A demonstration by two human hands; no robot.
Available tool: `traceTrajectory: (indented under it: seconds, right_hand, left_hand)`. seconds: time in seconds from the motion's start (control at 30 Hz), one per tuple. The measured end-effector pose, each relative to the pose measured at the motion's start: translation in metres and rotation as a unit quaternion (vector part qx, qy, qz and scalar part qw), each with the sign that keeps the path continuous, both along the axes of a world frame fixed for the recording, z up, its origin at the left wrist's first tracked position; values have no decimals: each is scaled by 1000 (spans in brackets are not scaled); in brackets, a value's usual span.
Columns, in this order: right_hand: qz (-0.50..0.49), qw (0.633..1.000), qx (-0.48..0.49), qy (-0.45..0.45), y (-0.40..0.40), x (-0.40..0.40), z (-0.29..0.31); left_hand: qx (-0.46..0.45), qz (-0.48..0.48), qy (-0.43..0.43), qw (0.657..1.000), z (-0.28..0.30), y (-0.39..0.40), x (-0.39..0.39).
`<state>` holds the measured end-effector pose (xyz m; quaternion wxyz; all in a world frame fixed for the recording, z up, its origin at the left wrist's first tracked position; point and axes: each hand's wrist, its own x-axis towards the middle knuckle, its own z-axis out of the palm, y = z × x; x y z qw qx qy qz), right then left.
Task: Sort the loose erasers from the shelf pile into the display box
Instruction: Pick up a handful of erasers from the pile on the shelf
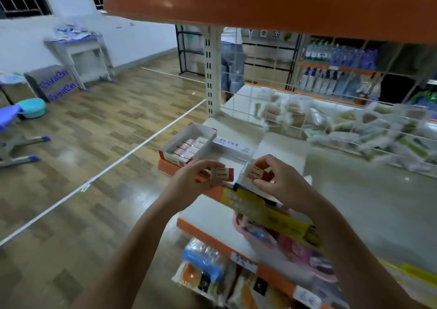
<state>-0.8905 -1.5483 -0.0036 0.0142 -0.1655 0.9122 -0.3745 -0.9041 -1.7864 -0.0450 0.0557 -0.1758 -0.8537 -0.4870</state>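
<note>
Shelf [279,148]: display box [189,143] lies up-left, long axis running away, nearest the left hand [191,178]; left hand and right hand [276,178] each pinch an eraser [223,173], [257,173].

Left hand [196,178], right hand [279,178]: fingers pinching.

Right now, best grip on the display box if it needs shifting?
Hedged: grip the display box by its two long side walls, coming from above at the near red end. Its top is open, erasers fill only the near part, and nothing blocks it.
</note>
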Motion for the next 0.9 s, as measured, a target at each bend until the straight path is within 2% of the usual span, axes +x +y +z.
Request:
traceTrajectory:
  seconds: [0.1, 0.27, 0.63, 0.9]
  right_hand:
    - [9, 1000, -4, 6, -19, -32, 4]
    - [13, 1000, 5, 6, -38, -80, 8]
    - [31, 987, 158, -15, -94, -156, 12]
    - [17, 984, 177, -23, -151, -189, 11]
  left_hand:
    - [0, -3, 24, 1000, 0, -22, -30]
    - [-10, 25, 6, 1000, -4, -49, -86]
    - [-8, 21, -3, 1000, -3, -95, -149]
    - [-28, -26, -8, 999, 0, -130, -184]
